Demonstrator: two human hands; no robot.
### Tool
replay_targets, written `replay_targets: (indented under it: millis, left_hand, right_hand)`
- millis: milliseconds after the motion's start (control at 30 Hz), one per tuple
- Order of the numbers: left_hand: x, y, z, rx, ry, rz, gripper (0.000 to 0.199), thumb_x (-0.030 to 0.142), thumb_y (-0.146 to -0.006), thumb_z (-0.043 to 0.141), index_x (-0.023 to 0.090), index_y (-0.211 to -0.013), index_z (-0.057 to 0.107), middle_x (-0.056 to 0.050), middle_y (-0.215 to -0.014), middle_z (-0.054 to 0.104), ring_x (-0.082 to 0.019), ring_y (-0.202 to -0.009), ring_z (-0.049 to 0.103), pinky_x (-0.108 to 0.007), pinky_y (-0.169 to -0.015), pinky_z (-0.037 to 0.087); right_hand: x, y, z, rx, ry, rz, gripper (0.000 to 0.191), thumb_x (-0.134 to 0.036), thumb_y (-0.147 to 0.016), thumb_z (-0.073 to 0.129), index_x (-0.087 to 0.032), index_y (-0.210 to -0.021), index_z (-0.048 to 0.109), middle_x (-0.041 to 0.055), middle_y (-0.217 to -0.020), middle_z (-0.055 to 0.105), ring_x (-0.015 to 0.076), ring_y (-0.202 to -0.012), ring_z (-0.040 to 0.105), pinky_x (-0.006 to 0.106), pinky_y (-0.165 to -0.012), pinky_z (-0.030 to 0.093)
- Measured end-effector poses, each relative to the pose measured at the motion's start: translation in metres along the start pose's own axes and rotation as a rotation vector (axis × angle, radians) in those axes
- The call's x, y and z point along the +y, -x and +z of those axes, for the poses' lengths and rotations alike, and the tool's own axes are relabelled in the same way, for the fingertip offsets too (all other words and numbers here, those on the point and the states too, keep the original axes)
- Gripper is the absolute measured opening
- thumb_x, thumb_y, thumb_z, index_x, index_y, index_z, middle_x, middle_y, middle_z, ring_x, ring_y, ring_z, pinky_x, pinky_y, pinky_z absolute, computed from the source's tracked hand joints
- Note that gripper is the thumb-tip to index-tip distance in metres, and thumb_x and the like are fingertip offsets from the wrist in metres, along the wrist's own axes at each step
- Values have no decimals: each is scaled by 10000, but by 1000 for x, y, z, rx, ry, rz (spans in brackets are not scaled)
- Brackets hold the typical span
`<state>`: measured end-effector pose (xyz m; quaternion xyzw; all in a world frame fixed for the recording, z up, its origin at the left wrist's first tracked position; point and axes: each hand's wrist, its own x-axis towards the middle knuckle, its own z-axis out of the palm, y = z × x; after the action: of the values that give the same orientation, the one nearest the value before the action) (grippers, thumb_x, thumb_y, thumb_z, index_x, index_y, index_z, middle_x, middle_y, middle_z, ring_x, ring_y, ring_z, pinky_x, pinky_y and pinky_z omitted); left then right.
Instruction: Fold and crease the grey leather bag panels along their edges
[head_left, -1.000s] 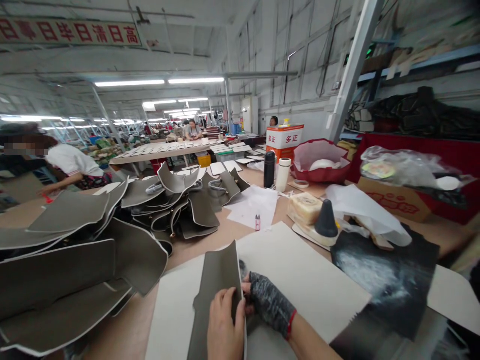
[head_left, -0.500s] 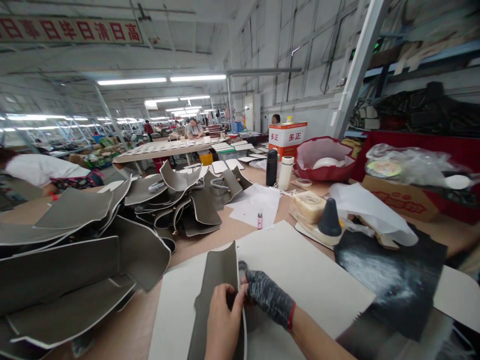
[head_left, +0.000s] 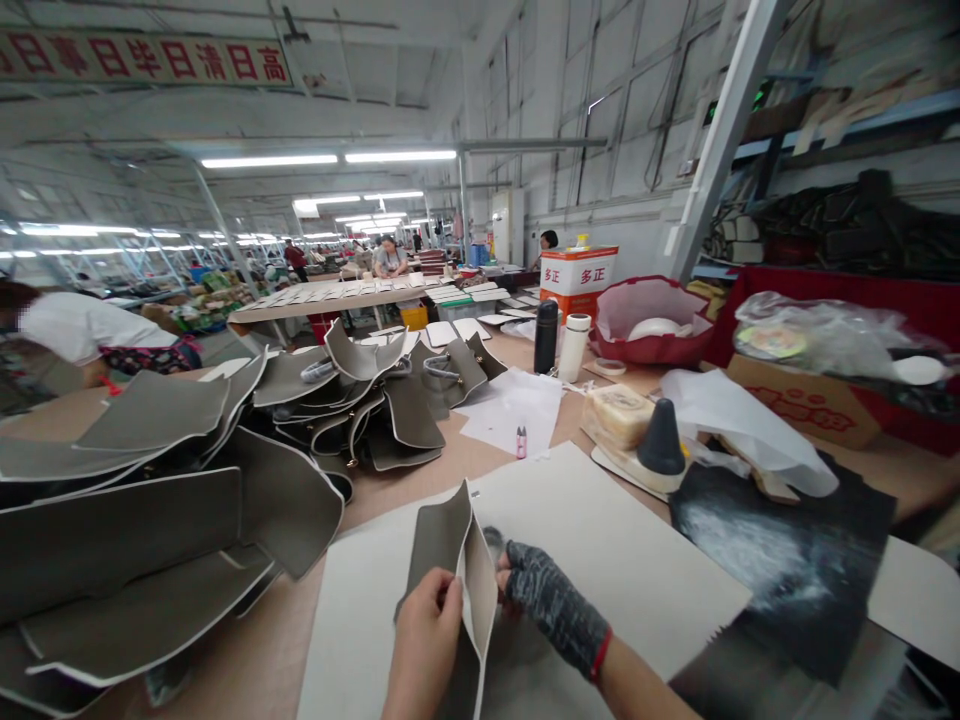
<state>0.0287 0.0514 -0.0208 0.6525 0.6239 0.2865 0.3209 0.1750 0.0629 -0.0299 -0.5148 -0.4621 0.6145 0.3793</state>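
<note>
My left hand (head_left: pixel 424 632), bare, and my right hand (head_left: pixel 553 606), in a dark fingerless glove with a red wristband, pinch a grey leather bag panel (head_left: pixel 442 545) from either side. The panel stands folded along its length, with its pale inner face (head_left: pixel 480 600) showing beside the grey outer face. Its lower end drops out of the picture. Beneath my hands lies a large off-white board (head_left: pixel 600 570). A heap of similar grey panels with white edges (head_left: pixel 127 520) lies to my left, and the hands do not touch it.
Further grey bag pieces (head_left: pixel 360 400) are piled beyond the board. A black flask (head_left: pixel 546 336), white cup (head_left: pixel 574 346), black cone (head_left: pixel 661 438) and black hide (head_left: pixel 780 560) stand on the wooden table (head_left: pixel 360 500). A co-worker (head_left: pixel 82 330) bends at the far left.
The grey panel has bent open along its length, exposing its pale inner face. My right hand has shifted slightly right, and the view has drifted a little.
</note>
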Motion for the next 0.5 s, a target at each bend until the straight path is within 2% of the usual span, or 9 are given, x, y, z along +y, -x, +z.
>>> replay_targets:
  millis: [167, 267, 333, 400, 500]
  left_hand:
    - [17, 9, 4, 17, 139, -4, 246, 356, -813, 405, 200, -672, 533, -6, -622, 601, -175, -615, 563, -243, -569, 387]
    - [22, 12, 4, 30, 276, -17, 258, 387, -812, 425, 194, -683, 539, -6, -622, 603, -174, -611, 567, -236, -544, 407]
    - [23, 14, -1, 63, 313, -6, 286, 426, -807, 442, 191, -683, 545, -8, -632, 605, -175, -625, 571, -237, -557, 423]
    - [25, 16, -10, 150, 326, 12, 301, 459, -795, 462, 188, -700, 551, -4, -632, 599, -170, -619, 565, -237, -561, 430]
    - [28, 20, -24, 253, 358, 7, 321, 497, -780, 478, 188, -743, 558, 29, -543, 550, -145, -497, 524, -223, -485, 410]
  right_hand:
    - [-7, 13, 14, 47, 29, -70, 308, -440, -657, 527, -171, -794, 471, 35, -731, 558, 169, -620, 562, 263, -472, 460]
    - [-4, 20, 20, 65, 49, -135, 340, -445, -668, 537, -155, -837, 485, 70, -785, 585, 191, -665, 575, 293, -539, 486]
    - [-3, 24, 14, 18, 28, -139, 340, -431, -673, 521, -150, -861, 490, 77, -797, 597, 191, -653, 578, 303, -549, 488]
    - [-4, 26, 1, -19, 16, -139, 362, -430, -671, 511, -146, -895, 497, 78, -820, 601, 190, -646, 579, 300, -526, 482]
    - [-9, 24, -21, -6, 33, -140, 340, -425, -676, 510, -136, -855, 512, 55, -743, 585, 175, -600, 568, 293, -507, 472]
